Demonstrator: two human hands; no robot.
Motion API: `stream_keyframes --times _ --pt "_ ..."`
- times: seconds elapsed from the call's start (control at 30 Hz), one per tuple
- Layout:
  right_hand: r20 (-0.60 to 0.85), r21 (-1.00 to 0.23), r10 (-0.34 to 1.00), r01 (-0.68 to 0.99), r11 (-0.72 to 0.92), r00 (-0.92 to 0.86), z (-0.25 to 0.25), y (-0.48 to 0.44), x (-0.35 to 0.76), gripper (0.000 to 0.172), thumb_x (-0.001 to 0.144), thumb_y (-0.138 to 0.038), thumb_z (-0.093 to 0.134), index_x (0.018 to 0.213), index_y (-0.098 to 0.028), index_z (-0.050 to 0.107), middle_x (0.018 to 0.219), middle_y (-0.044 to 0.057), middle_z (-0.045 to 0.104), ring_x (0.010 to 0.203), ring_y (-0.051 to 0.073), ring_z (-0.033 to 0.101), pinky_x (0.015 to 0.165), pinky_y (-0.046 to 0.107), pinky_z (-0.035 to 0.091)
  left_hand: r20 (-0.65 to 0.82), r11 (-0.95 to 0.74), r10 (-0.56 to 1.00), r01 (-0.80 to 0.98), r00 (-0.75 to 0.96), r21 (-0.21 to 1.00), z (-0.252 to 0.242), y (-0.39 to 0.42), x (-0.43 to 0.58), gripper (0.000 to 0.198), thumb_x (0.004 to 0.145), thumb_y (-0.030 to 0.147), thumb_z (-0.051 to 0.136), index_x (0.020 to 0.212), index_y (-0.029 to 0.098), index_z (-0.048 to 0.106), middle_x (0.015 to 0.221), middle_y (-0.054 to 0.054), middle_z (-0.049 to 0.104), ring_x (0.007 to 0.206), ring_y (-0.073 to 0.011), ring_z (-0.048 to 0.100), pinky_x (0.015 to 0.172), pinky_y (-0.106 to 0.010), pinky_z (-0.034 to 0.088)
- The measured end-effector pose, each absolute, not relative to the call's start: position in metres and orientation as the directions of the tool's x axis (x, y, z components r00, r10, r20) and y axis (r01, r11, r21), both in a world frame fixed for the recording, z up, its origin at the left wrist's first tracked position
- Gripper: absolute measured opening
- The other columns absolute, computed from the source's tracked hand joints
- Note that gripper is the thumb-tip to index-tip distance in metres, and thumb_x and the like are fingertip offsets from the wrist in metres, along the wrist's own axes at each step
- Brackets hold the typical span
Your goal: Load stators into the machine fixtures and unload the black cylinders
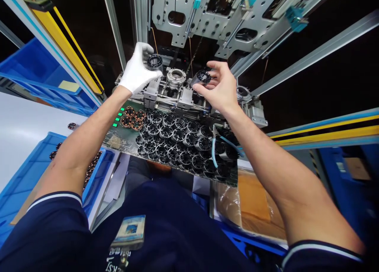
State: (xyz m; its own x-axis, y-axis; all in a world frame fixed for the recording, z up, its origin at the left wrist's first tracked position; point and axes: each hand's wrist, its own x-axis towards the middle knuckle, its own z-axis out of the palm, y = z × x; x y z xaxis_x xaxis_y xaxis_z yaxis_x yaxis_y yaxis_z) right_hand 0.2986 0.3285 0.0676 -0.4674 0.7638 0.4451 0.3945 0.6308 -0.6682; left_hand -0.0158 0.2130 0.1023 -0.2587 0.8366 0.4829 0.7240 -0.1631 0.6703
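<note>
My left hand (137,71), in a white glove, curls its thumb and fingers around a stator core (154,61) with a black slotted top. It stands upright at the left of the machine's row of fixtures. My bare right hand (221,85) grips a second stator core (201,78), tilted, between thumb and fingers. Between the hands sits a silver ring-shaped fixture (176,77). Below them, several more stator cores (179,134) stand packed in rows on a dark green work surface (114,137). Beside these lie several copper-wound stators (129,122).
Metal plates (177,17) with blue clamps hang above the fixtures. Yellow-striped posts (69,51) flank the opening. Blue bins stand at left, one bin (110,161) holding copper-wound parts. Blue tubes (213,147) lie over the right-hand cores. A cardboard box (256,197) is at lower right.
</note>
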Motion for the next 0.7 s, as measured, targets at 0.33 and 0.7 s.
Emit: stream_keyframes --times 0.33,0.7 --pt "0.398 -0.588 0.790 0.532 0.610 -0.467 0.049 0.328 0.280 0.064 0.080 -0.062 0.088 0.129 -0.025 0.072 0.114 0.014 0.080 0.106 0.037 0.074 0.104 0.061 0.063 0.356 0.067 0.892 0.862 -0.277 0.502 0.068 0.213 -0.005 0.081 0.075 0.065 0.087 0.142 0.020 0.080 0.150 -0.007 0.081 0.145 -0.0336 0.069 0.135 -0.054 0.050" --pt "0.457 -0.847 0.740 0.011 0.531 -0.494 0.108 0.201 0.310 0.071 0.086 -0.071 0.086 0.142 -0.041 0.053 0.157 0.008 0.066 0.117 0.034 0.078 0.081 0.051 0.074 0.649 -0.482 0.753 0.584 -0.105 0.653 0.101 0.099 0.077 0.057 0.103 0.055 0.073 0.150 0.032 0.051 0.159 -0.011 0.066 0.151 -0.0295 0.066 0.128 -0.048 0.058"
